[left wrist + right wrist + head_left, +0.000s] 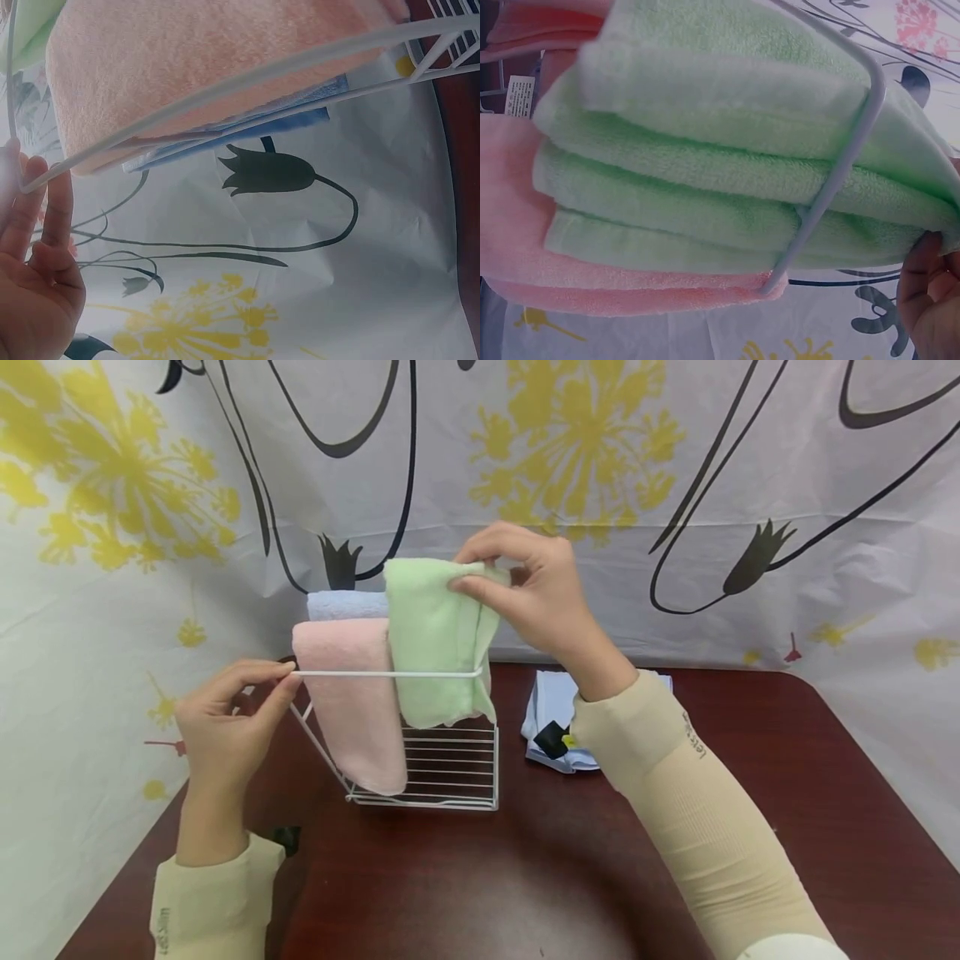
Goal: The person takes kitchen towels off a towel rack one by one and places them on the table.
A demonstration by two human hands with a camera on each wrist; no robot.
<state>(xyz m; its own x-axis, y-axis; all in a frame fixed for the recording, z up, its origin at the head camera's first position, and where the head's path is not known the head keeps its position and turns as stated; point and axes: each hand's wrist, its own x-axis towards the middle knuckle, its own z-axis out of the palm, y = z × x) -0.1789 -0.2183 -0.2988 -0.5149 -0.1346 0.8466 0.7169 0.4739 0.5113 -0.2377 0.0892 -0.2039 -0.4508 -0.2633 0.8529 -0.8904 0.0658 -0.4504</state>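
Note:
A white wire basket (352, 674) holds several folded towels. My left hand (225, 718) pinches the front left corner of its top rail between thumb and fingers. In my right hand (528, 585) is the top right corner of a folded light green towel (431, 635), pinched by thumb and fingers. The green towel's lower part is behind the top rail, its upper part above it. Left of it, a folded pink towel (348, 718) leans upright in the basket. Behind the pink one shows the top of a light blue towel (347, 604). More pink cloth (510, 195) lies against the green towel in the right wrist view.
A folded pale blue cloth (543, 697) with a black and yellow tag (552, 740) lies on the dark red table (465, 885), partly hidden by the right forearm. A small dark object (287, 838) sits beside the left sleeve. A patterned white sheet (450, 468) hangs behind.

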